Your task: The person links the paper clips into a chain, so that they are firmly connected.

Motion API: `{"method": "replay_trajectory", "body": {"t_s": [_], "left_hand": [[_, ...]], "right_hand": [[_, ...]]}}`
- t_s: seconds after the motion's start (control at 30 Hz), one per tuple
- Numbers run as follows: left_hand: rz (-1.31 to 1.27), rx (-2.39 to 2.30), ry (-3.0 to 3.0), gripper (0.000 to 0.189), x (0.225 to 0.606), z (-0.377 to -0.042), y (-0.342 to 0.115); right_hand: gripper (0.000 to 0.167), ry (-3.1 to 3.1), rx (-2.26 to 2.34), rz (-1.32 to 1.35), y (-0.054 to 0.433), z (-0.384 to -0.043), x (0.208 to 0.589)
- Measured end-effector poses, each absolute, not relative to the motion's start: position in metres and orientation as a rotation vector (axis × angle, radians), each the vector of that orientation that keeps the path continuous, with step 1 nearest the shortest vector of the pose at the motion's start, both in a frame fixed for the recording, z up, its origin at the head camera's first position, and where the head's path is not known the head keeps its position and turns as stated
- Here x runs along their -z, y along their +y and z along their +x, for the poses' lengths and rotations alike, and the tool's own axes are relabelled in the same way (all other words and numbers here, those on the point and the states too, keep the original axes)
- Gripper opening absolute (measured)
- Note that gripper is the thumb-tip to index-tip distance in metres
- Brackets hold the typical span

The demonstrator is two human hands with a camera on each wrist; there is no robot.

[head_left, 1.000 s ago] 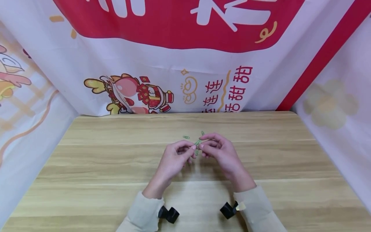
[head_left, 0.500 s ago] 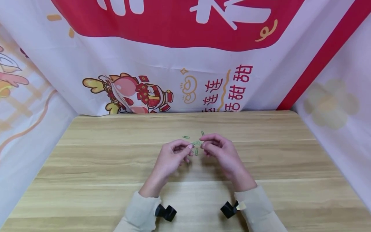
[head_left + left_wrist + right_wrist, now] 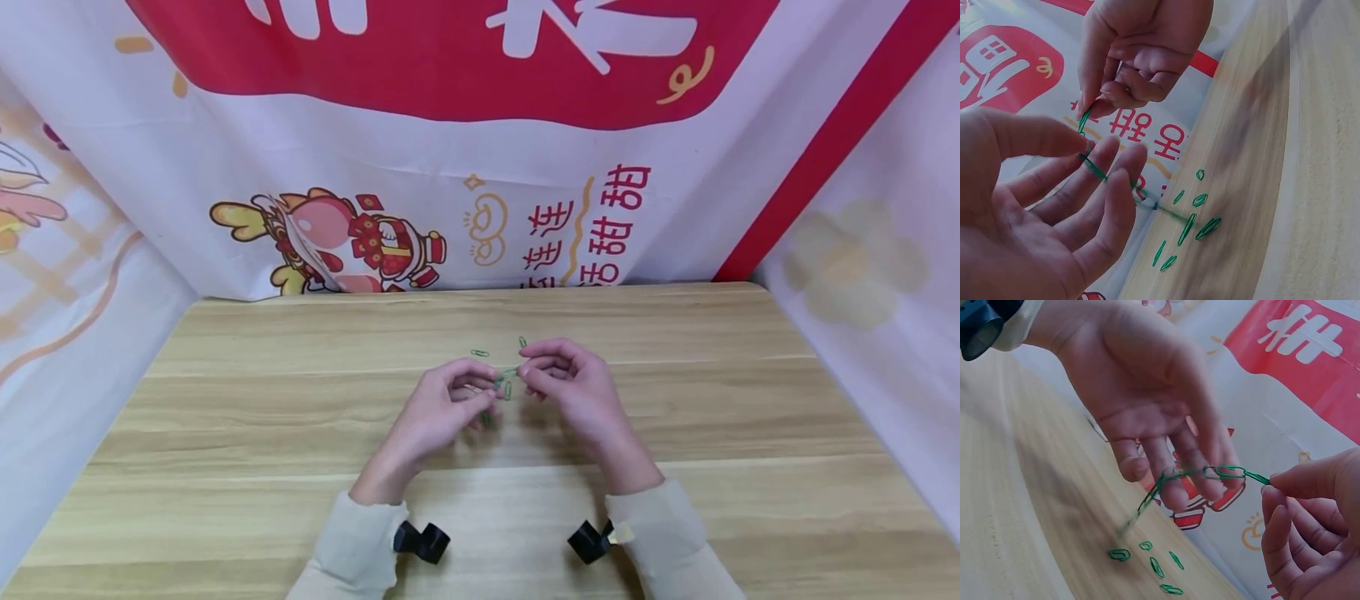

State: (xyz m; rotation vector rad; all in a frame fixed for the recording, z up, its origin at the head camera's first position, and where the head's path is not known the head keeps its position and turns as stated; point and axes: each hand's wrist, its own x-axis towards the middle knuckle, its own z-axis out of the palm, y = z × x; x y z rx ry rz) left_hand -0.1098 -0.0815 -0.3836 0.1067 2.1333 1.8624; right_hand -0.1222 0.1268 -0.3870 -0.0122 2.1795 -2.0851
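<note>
A chain of linked green paper clips (image 3: 1151, 496) runs between the two hands above the table. My right hand (image 3: 573, 387) pinches its end clip (image 3: 1084, 120) between thumb and index finger. My left hand (image 3: 442, 408) holds the chain near its thumb and index finger; in the right wrist view the chain drapes over those fingers. From there its tail hangs toward the tabletop, blurred in both wrist views. Several loose green paper clips lie below, among them one clip (image 3: 480, 353) behind the left hand and another clip (image 3: 508, 391) between the hands.
The wooden table (image 3: 262, 400) has a patterned cloth (image 3: 420, 150) standing along its back edge, and more cloth at both sides. Black wrist cameras sit at the cuffs, one camera (image 3: 422, 542) on the left and one camera (image 3: 590, 542) on the right.
My left hand has moved slightly left, away from the right hand, and more chain shows between them. A hanging tail now shows below the left fingers. The right hand has barely moved.
</note>
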Motion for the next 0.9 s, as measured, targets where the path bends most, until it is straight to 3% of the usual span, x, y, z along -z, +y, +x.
{"method": "replay_trajectory", "body": {"t_s": [0.23, 0.53, 0.73, 0.9], "left_hand": [[0.174, -1.855, 2.127, 0.020, 0.385, -0.110, -0.079], [0.076, -1.911, 2.200, 0.015, 0.384, -0.111, -0.081], [-0.033, -2.058, 2.193, 0.016, 0.379, -0.111, -0.086], [-0.092, -2.131, 2.177, 0.022, 0.377, -0.110, -0.089]], "right_hand": [[0.028, 2.216, 2.053, -0.024, 0.123, -0.121, 0.386], [0.022, 2.207, 2.032, 0.079, 0.115, -0.125, 0.397], [0.014, 2.547, 1.583, -0.064, 0.100, -0.124, 0.418], [0.027, 2.793, 1.223, -0.234, 0.084, -0.118, 0.425]]}}
